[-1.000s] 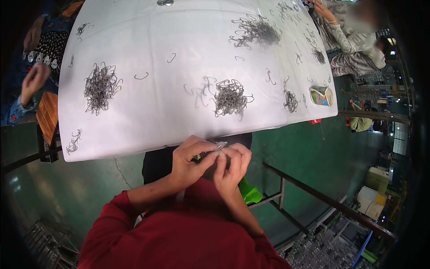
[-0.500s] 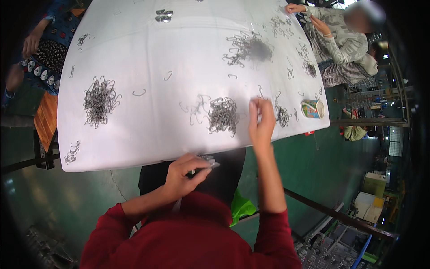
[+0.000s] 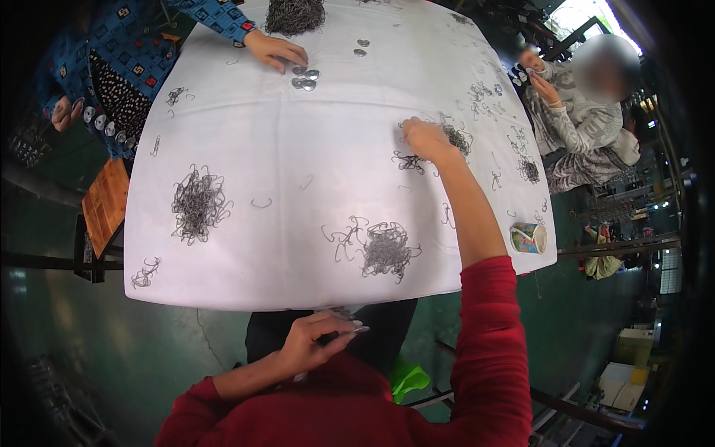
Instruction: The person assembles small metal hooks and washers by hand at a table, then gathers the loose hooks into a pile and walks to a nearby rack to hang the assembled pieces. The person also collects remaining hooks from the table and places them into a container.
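Below the near table edge, my left hand (image 3: 316, 339) is closed with its fingertips round a shiny oval metal piece (image 3: 361, 328). My right hand (image 3: 428, 139) stretches out over the table to a pile of wire hooks (image 3: 456, 139). Its fingers are bent together at the pile's left side, and whatever lies between them is hidden. Loose hooks (image 3: 408, 161) lie just below that hand. Nearer to me is another dense heap of wire hooks (image 3: 387, 252), under my right forearm's left side.
More hooks (image 3: 197, 205) are heaped on the left of the white-covered table (image 3: 298, 272). A coworker's hand (image 3: 275, 51) touches oval metal pieces (image 3: 304, 79) at the far side. Another person (image 3: 573, 104) sits at the right. A colourful cup (image 3: 527, 238) lies near the right corner.
My right hand has moved from beside the near heap out to the farther pile. My left hand keeps its grip below the edge. The coworker's arm at left now reaches across the table.
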{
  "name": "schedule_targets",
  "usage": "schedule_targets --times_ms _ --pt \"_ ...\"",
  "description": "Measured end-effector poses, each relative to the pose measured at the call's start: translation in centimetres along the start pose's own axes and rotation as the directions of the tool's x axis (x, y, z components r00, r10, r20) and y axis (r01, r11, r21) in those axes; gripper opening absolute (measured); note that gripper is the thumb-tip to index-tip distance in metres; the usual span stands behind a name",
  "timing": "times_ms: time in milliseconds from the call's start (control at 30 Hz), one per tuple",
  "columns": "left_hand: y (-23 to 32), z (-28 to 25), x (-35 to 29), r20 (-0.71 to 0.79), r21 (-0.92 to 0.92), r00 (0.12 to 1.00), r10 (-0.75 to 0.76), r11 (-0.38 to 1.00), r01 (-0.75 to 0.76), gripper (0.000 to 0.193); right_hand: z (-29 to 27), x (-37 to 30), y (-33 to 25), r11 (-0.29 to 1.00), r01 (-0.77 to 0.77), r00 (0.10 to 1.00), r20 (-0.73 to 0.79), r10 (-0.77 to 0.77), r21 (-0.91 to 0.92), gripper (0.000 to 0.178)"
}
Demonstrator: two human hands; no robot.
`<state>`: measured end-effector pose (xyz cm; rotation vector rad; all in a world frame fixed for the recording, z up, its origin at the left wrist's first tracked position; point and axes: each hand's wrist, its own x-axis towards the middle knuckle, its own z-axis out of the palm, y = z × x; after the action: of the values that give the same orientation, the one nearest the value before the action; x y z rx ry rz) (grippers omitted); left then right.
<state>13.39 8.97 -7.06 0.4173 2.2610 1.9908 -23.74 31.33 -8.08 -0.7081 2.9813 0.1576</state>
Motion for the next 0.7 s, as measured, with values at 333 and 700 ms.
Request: schedule_targets --times_ms 333,700 --pt "-1.4 0.0 -0.8 -0.095 -0.057 0.989 -0.112 0.993 0.107 0.013 -0.8 -13.9 -6.1 0.276 -0.161 0.924 0.046 0.380 0.948 0.015" --pt "-2.1 0.3 -1.3 -0.140 -0.097 0.981 -0.131 0.988 0.118 0.012 -0.9 -31.0 -19.0 -0.435 -0.259 0.912 0.366 0.184 0.863 0.006"
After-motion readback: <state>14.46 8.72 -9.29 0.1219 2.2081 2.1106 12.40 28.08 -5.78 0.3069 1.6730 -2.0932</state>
